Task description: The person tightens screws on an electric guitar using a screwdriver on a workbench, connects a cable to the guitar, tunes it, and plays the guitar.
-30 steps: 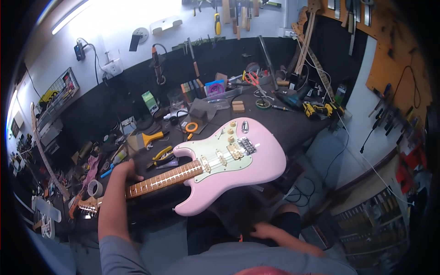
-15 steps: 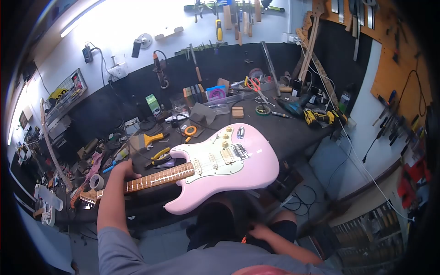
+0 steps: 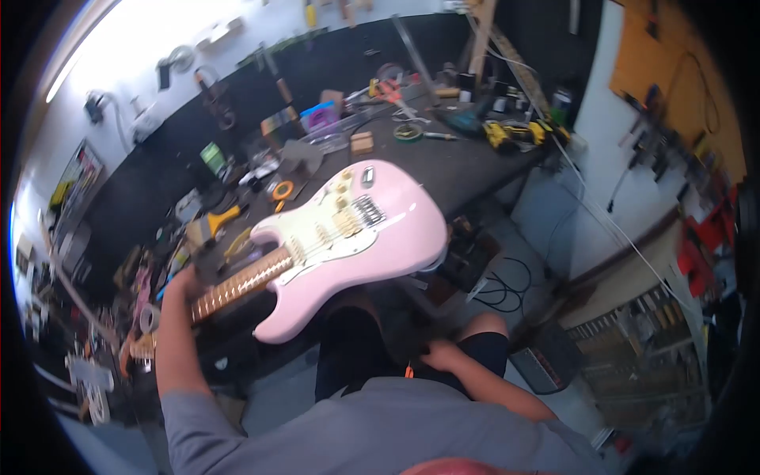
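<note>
A pink electric guitar (image 3: pixel 408 210) with a cream pickguard lies face up, its body reaching past the bench's front edge. Its wooden neck points left. My left forearm crosses over the neck, and my left hand (image 3: pixel 187 283) is at the neck's far side, close to the bench clutter; its fingers are hidden and blurred. Low over my lap, my right hand (image 3: pixel 445 355) is curled between my thighs, its fingers closed; what they hold, if anything, does not show. A small orange piece (image 3: pixel 409 370) shows just left of it.
Behind the guitar, the dark bench (image 3: pixel 431 170) carries a yellow-handled brush (image 3: pixel 214 224), a wooden block (image 3: pixel 362 142), red-handled scissors (image 3: pixel 390 93) and a yellow power drill (image 3: pixel 514 134). A black amplifier-like box (image 3: pixel 542 368) stands on the floor at right, near coiled cables (image 3: pixel 507 289).
My view has shifted, so the guitar and bench sit further up and left in the picture. Both hands keep about the same places relative to the guitar and my lap.
</note>
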A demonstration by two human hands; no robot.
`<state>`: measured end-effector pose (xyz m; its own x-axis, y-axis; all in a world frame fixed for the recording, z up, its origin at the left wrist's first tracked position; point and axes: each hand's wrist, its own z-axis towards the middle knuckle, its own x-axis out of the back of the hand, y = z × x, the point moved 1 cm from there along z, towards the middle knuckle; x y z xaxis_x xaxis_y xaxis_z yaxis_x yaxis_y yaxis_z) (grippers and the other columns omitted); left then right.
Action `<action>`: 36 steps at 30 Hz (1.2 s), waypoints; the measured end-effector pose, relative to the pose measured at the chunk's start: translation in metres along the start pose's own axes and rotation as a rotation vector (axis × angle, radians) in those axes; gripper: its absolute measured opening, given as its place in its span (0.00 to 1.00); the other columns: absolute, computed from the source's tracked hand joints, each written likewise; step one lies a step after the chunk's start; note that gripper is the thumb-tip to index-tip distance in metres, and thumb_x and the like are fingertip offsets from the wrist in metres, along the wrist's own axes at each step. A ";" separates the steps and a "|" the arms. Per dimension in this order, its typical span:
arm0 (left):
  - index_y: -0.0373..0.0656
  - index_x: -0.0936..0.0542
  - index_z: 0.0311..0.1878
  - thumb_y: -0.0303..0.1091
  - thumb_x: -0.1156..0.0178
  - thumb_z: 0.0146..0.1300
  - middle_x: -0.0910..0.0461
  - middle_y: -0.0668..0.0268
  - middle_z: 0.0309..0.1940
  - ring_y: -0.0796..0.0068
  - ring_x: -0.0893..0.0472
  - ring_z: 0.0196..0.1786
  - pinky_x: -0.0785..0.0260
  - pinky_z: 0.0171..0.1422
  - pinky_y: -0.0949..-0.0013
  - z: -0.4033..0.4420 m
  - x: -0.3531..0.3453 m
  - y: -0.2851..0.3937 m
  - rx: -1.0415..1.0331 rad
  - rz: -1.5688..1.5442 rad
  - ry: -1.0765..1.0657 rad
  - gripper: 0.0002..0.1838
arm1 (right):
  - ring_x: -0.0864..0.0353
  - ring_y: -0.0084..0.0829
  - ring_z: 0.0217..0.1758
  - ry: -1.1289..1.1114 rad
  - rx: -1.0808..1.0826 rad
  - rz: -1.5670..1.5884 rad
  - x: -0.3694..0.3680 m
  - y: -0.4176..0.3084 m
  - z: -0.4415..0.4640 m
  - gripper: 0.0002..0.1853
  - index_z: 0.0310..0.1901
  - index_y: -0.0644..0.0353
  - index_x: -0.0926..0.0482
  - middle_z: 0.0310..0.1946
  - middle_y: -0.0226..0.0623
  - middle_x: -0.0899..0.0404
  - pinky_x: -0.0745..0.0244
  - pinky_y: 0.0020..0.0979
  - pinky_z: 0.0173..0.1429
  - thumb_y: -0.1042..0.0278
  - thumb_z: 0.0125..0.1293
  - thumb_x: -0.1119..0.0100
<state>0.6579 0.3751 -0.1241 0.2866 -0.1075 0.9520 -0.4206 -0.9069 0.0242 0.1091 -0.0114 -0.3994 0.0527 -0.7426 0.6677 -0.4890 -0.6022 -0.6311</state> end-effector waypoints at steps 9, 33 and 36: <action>0.39 0.29 0.72 0.41 0.12 0.38 0.20 0.51 0.66 0.52 0.22 0.71 0.30 0.76 0.55 0.009 -0.001 -0.010 0.061 -0.097 0.009 0.55 | 0.15 0.53 0.57 0.072 -0.002 0.087 -0.012 -0.004 0.031 0.22 0.56 0.60 0.16 0.52 0.54 0.15 0.21 0.46 0.61 0.56 0.65 0.37; 0.29 0.42 0.77 0.34 0.13 0.37 0.24 0.40 0.67 0.44 0.24 0.71 0.31 0.75 0.56 0.004 0.000 -0.005 0.117 -0.044 -0.035 0.64 | 0.17 0.44 0.59 1.242 0.024 -0.597 0.509 0.034 0.142 0.24 0.59 0.55 0.21 0.53 0.43 0.17 0.23 0.44 0.65 0.80 0.60 0.40; 0.27 0.44 0.78 0.32 0.13 0.38 0.24 0.39 0.67 0.44 0.25 0.71 0.30 0.75 0.56 0.001 -0.006 -0.013 0.136 -0.012 0.007 0.65 | 0.21 0.48 0.65 0.981 -0.100 -0.897 0.550 0.032 0.152 0.34 0.69 0.49 0.26 0.62 0.46 0.20 0.26 0.45 0.70 0.82 0.59 0.39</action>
<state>0.6627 0.3865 -0.1305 0.2851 -0.0938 0.9539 -0.2965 -0.9550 -0.0053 0.2550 -0.4838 -0.1127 -0.2361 0.4398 0.8665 -0.6785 -0.7130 0.1770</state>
